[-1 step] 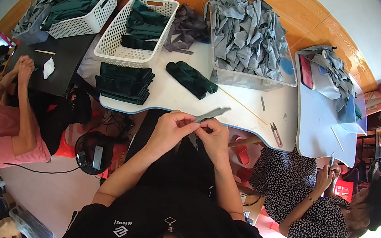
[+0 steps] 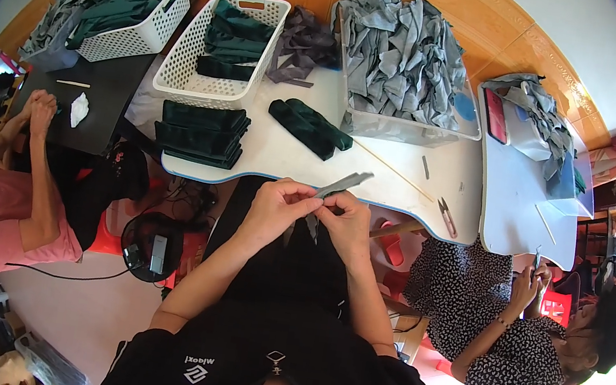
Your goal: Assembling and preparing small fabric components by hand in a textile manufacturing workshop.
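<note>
Above my lap, just off the table's front edge, I pinch a grey fabric strip [image 2: 346,185] between both hands. My left hand [image 2: 278,212] is closed on it with thumb and fingertips. Close against it, my right hand [image 2: 347,226] pinches the same strip. One end of the strip sticks out up and to the right, and another bit hangs below my fingers. The exact fold between the fingertips is hidden. Two dark green velvet pieces [image 2: 309,128] lie on the table ahead, with a stack of folded green velvet [image 2: 200,134] to their left.
A white basket [image 2: 167,82] holds green velvet; a clear bin [image 2: 411,133] is heaped with grey strips. A thin wooden stick [image 2: 394,170] and thread snips [image 2: 447,218] lie at the right. Co-workers sit on both sides, one in a pink top [image 2: 18,211], one in a patterned dress [image 2: 513,355].
</note>
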A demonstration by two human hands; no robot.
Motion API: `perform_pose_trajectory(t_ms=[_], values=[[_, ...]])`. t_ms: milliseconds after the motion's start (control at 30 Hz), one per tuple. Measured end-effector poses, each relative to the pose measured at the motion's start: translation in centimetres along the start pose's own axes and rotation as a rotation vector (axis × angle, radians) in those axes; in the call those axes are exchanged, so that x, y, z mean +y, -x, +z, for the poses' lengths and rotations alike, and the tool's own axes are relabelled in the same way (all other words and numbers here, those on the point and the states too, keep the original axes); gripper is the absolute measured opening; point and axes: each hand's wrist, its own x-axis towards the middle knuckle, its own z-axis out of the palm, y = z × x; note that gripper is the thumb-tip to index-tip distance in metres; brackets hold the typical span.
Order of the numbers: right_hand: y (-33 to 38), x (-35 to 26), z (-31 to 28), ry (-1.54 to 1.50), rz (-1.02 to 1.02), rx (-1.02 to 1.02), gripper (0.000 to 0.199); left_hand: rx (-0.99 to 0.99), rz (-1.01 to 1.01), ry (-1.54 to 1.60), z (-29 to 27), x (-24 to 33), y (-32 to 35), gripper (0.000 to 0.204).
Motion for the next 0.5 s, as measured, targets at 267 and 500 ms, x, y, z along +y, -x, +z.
perform_pose_trajectory(t_ms=[267, 500], values=[[-0.7, 4.7, 2.8, -0.370, 0.126, -0.038, 0.022, -0.037, -0.408, 0.728, -1.4, -3.5, -0.6, 0.019], [-0.5, 7.8, 5.0, -0.604, 0.299, 0.083, 0.011, 0.036, -0.304, 0.540, -0.6, -5.2, -1.0, 0.018]])
